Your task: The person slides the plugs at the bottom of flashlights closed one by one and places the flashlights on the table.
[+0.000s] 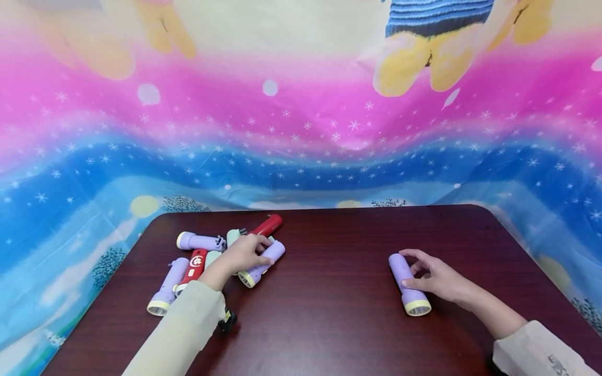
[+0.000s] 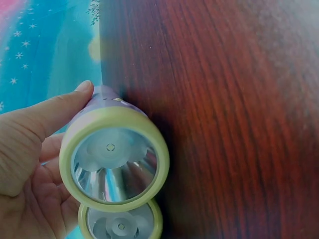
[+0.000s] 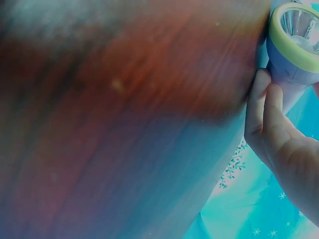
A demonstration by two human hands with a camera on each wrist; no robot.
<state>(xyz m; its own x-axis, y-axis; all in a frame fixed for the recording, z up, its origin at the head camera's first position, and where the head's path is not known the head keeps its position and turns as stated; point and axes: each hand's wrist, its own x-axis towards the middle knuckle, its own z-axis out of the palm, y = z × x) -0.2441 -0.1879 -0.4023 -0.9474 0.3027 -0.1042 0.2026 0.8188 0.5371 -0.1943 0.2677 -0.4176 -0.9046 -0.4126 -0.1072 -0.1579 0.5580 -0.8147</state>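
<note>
In the head view my left hand (image 1: 240, 256) holds a purple flashlight (image 1: 276, 252) by its barrel, at the right side of a group of flashlights. Its yellow-rimmed lens points toward me. The left wrist view shows this flashlight's lens (image 2: 112, 159) close up, with the thumb on the barrel and a second yellow-rimmed lens (image 2: 119, 224) just below. Apart on the right, my right hand (image 1: 439, 279) grips another purple flashlight (image 1: 400, 267) with thumb and fingers on the barrel. The right wrist view has its yellow rim (image 3: 294, 55) at the upper right corner.
Around my left hand lie a purple flashlight (image 1: 202, 241) at the back, another purple one (image 1: 171, 282) at the left, a red one (image 1: 195, 266) with a white print, pale green ones (image 1: 232, 236) and a red one (image 1: 270, 224). A patterned cloth (image 1: 305, 172) hangs behind the brown table (image 1: 329, 313).
</note>
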